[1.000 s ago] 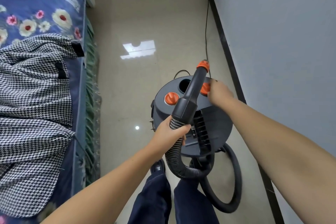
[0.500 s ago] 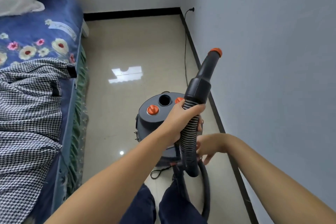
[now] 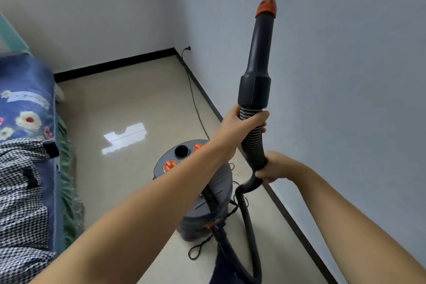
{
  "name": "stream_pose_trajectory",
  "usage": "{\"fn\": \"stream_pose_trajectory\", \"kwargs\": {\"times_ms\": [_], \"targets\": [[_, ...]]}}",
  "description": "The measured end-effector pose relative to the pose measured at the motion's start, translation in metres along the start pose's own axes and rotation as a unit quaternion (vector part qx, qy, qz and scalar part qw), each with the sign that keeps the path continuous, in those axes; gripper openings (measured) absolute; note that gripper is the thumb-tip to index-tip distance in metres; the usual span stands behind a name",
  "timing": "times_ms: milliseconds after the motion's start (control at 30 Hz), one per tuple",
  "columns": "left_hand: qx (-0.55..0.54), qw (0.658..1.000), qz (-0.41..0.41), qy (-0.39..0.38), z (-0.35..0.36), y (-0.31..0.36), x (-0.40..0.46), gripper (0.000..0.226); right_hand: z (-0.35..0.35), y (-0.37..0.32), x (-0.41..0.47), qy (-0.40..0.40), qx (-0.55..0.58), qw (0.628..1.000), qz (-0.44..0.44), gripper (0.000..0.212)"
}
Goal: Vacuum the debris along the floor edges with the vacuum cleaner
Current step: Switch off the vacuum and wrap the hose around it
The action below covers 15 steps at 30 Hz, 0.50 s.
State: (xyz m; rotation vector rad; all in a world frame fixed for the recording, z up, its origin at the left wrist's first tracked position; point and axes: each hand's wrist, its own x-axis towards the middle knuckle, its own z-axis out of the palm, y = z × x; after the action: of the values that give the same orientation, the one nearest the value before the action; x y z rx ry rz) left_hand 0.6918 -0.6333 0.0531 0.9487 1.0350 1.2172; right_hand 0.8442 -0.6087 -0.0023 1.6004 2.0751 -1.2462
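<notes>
A grey drum vacuum cleaner (image 3: 207,193) with orange knobs stands on the beige floor close to the right wall. Its black ribbed hose (image 3: 253,145) rises to a dark nozzle (image 3: 259,57) with an orange tip, pointing up in front of the wall. My left hand (image 3: 239,127) is wrapped around the hose just under the nozzle collar. My right hand (image 3: 274,166) grips the hose a little lower, where it bends down. The hose loops back down to the drum's base.
A black baseboard (image 3: 285,212) runs along the right wall and the far wall. The power cord (image 3: 196,104) trails along the floor to a wall socket in the corner. A bed (image 3: 25,145) with a floral sheet and houndstooth cloth lines the left side.
The view has tilted up. My left hand has raised the nozzle higher, nearly upright. My right hand has moved from the drum's top onto the hose and closed on it.
</notes>
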Motion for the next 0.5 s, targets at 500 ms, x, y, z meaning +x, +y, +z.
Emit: {"fn": "stream_pose_trajectory", "kwargs": {"times_ms": [500], "targets": [[0.352, 0.932, 0.078, -0.041, 0.004, 0.007, 0.097, 0.028, -0.08, -0.007, -0.005, 0.308, 0.495, 0.802, -0.126, 0.03]]}}
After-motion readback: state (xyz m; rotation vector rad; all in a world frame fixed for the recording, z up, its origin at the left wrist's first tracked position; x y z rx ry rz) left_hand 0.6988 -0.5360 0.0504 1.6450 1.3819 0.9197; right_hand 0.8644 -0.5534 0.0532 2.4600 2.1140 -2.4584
